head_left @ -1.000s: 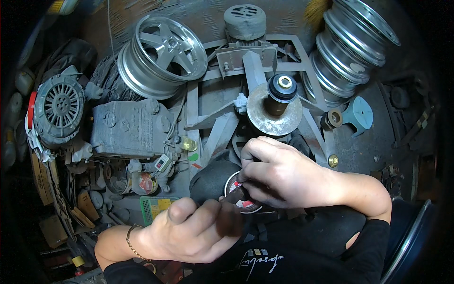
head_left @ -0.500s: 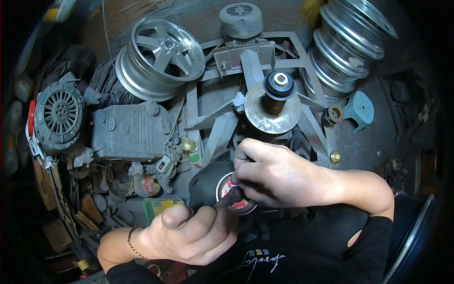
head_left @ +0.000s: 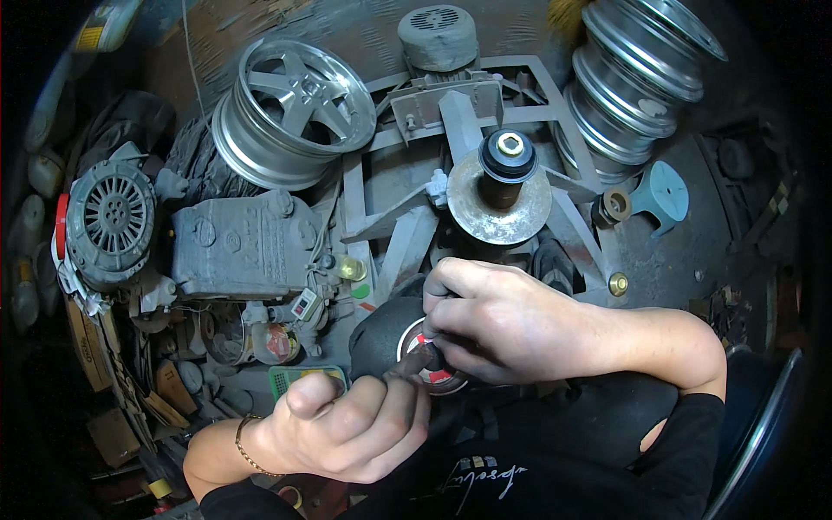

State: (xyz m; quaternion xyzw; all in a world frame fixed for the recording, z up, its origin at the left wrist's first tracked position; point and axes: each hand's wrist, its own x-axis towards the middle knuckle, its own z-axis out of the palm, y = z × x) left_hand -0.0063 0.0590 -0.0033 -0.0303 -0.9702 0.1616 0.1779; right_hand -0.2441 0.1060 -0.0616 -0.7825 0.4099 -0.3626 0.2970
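A small round disc with a dark rim and a red-and-white face sits low in front of me, above my dark-clothed lap. My left hand is closed, its darkened fingertip reaching onto the disc's middle from the near side. A thin bracelet circles that wrist. From the right, my right hand bends over the disc with fingers curled and pinched at its far right part. The hand covers much of that side, so what the fingertips pinch is hidden.
Just beyond stands a grey metal frame with a motor and an upright spindle on a round plate. A spoked wheel rim lies left; stacked rims rise right, near a pale blue stool. A dusty grey case sits left.
My left hand has shifted slightly at the disc, and its fingertip has moved a little. The right hand stays almost in place. The whole view has shifted slightly.
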